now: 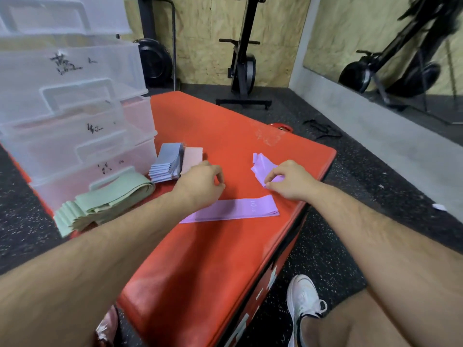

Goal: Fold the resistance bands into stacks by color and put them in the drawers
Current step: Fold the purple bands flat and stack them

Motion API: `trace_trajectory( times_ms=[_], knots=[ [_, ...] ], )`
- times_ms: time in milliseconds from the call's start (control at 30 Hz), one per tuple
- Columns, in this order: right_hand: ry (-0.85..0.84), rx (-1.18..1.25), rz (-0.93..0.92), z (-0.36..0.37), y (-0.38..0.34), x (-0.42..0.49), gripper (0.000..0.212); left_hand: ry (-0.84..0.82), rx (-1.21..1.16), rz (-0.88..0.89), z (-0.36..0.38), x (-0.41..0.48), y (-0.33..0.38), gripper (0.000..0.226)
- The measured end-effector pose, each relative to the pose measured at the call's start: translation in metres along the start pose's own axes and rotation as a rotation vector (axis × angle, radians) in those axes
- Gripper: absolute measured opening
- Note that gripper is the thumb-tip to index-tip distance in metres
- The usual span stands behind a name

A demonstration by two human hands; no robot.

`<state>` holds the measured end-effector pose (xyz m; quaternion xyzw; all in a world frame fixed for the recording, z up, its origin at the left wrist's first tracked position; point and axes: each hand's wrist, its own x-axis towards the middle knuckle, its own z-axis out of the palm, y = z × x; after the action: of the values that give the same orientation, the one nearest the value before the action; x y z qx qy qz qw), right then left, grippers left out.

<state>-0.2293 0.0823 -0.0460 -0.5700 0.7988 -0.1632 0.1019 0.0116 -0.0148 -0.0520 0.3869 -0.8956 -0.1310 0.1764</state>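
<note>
On the red padded box (225, 246) a purple band (240, 209) lies flat. My right hand (292, 180) pinches a crumpled purple band (263, 165) just beyond it. My left hand (200, 182) hovers above the flat band's left part with fingers curled, holding nothing I can see. A blue-grey folded stack (166, 164) and a pink folded band (191, 157) lie left of that hand. A green stack (105, 204) lies at the box's left edge. The clear plastic drawers (75, 116) stand at the back left, pulled partly open.
Black rubber flooring surrounds the box. Exercise machines (243, 58) stand against the plywood wall behind. A black strap (320, 128) lies on the floor to the right. My white shoe (303, 304) is at the box's right side.
</note>
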Motion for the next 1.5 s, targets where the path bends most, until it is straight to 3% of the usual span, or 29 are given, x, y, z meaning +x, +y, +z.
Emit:
trace_trajectory(
  times_ms=[67, 200, 333, 600, 667, 767, 933, 1033, 1167, 1267, 1367, 1500],
  knots=[
    [-0.045, -0.009, 0.01, 0.002, -0.002, 0.004, 0.007, -0.032, -0.015, 0.04, 0.01, 0.011, 0.015, 0.009],
    [-0.15, -0.118, 0.016, 0.009, -0.001, 0.013, 0.035, -0.077, -0.053, 0.067, 0.023, 0.026, 0.032, 0.01],
    [0.018, -0.033, 0.018, 0.006, 0.004, 0.02, 0.022, -0.086, -0.101, 0.069, 0.025, 0.037, 0.032, 0.008],
    [0.285, 0.368, -0.086, -0.035, -0.04, 0.017, 0.028, 0.088, -0.319, -0.044, -0.008, 0.041, 0.027, 0.009],
    [0.333, 0.436, -0.145, -0.047, -0.056, 0.012, 0.025, 0.157, -0.439, -0.043, -0.02, 0.037, 0.028, 0.018],
    [0.382, 0.481, -0.243, -0.059, -0.076, 0.004, 0.024, 0.23, -0.608, 0.037, -0.036, 0.027, 0.029, 0.049],
    [0.35, 0.678, -0.303, -0.061, -0.107, -0.009, 0.022, 0.191, -0.727, 0.052, -0.053, 0.008, 0.025, 0.073],
    [0.281, 0.798, -0.32, -0.059, -0.122, -0.015, 0.025, 0.179, -0.8, 0.027, -0.059, -0.002, 0.024, 0.068],
    [0.175, 0.908, -0.341, -0.055, -0.134, -0.019, 0.052, 0.248, -0.795, -0.033, -0.069, -0.009, 0.02, 0.037],
    [0.224, 0.829, -0.311, -0.052, -0.136, -0.017, 0.045, 0.259, -0.732, -0.065, -0.077, -0.012, 0.015, 0.018],
    [0.274, 0.753, -0.28, -0.051, -0.134, -0.014, 0.034, 0.237, -0.721, -0.101, -0.082, -0.014, 0.008, 0.016],
    [0.225, 0.831, -0.254, -0.05, -0.134, -0.014, 0.03, 0.209, -0.68, -0.126, -0.082, -0.013, -0.001, 0.021]
  ],
)
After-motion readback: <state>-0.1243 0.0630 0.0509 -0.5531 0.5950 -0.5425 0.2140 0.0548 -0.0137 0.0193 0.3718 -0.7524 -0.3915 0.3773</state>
